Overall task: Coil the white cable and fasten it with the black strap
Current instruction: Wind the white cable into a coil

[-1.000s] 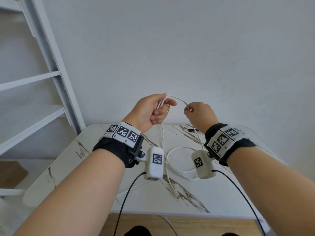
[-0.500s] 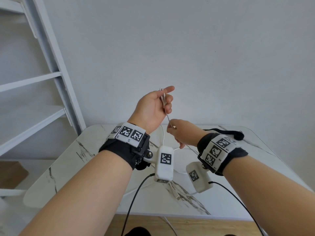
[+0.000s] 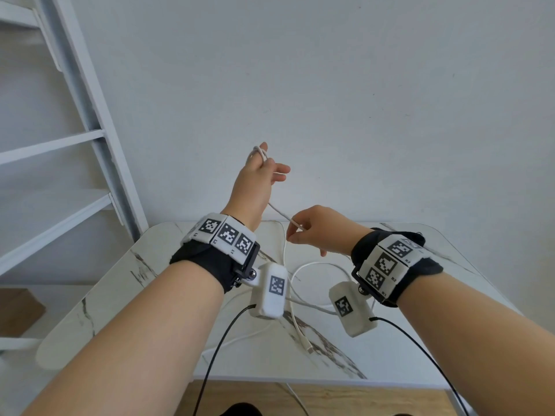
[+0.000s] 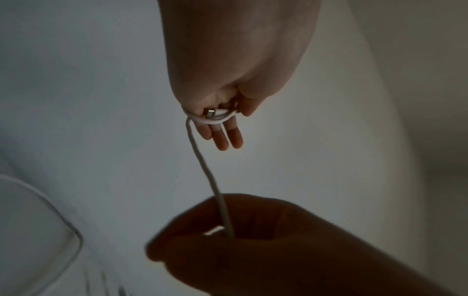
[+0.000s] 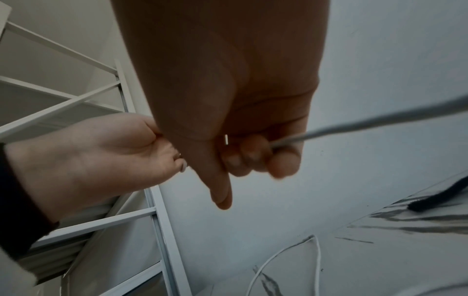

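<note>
My left hand [image 3: 264,166] is raised above the table's far edge, fingers nearly straight. The white cable [image 3: 260,153] is wound in a small loop round them. In the left wrist view the loop [image 4: 215,119] circles the fingers, and the thumb holds the metal plug [image 4: 210,112] against them. From there the cable [image 3: 279,213] slants down to my right hand [image 3: 303,235], which pinches it. The right hand [image 5: 248,158] has its fingers curled round the strand. Slack cable [image 3: 312,265] lies on the table, its free plug [image 3: 309,349] near the front. The black strap [image 5: 440,200] lies on the table at the right.
The white marble-pattern table [image 3: 465,310] stands against a plain wall. A white metal shelf frame [image 3: 90,121] rises at the left, close to the table's corner. Black leads [image 3: 216,349] trail from the wrist cameras toward me.
My left hand has risen and straightened its fingers. The right hand has swung from beside it to below and right, laying cable round the left fingers.
</note>
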`<state>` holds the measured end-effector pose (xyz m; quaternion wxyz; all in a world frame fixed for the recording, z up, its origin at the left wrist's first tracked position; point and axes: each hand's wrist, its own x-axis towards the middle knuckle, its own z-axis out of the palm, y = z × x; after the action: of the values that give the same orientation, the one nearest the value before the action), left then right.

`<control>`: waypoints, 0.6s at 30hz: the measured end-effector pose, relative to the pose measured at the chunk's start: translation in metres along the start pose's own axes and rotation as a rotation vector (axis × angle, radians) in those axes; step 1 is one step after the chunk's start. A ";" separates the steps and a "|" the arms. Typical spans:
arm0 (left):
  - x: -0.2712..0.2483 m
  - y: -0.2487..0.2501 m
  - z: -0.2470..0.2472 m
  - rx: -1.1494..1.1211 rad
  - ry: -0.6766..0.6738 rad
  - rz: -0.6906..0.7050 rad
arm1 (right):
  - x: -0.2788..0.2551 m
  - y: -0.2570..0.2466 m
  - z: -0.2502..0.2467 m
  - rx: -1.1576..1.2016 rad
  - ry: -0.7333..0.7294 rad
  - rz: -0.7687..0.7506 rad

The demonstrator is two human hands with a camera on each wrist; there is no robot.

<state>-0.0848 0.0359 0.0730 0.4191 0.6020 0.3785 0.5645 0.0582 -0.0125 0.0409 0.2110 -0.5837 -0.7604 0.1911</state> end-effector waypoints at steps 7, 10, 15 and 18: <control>-0.001 -0.010 -0.011 0.338 0.019 0.029 | 0.000 0.002 -0.010 0.005 0.165 -0.024; 0.000 -0.012 -0.013 0.453 0.019 0.030 | 0.003 0.002 -0.020 0.161 0.276 -0.005; 0.001 -0.019 -0.013 0.523 -0.080 -0.031 | 0.006 -0.003 -0.034 0.345 0.409 -0.015; -0.003 -0.020 -0.009 0.611 -0.163 -0.048 | 0.008 -0.004 -0.035 0.384 0.474 -0.033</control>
<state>-0.0936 0.0415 0.0534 0.2611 0.7342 0.5099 0.3643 0.0719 -0.0040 0.0730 0.4923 -0.5489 -0.6493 0.1864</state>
